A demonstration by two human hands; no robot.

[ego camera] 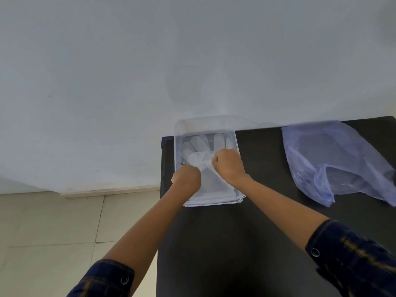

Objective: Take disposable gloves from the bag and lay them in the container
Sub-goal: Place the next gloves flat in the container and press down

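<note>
On the black table (267, 232), both hands, left hand (187, 175) and right hand (228, 163), pinch a glove (200, 159) flat inside the container (214, 203); the bag (334, 159) lies well right of it.

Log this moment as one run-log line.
phase: laying | both hands: left, right gripping translucent disposable glove | over: clear rectangular plastic container, gloves inside | pale blue plastic bag: right, untouched

bare table (263, 168) between container (237, 142), bag (334, 159)
</note>
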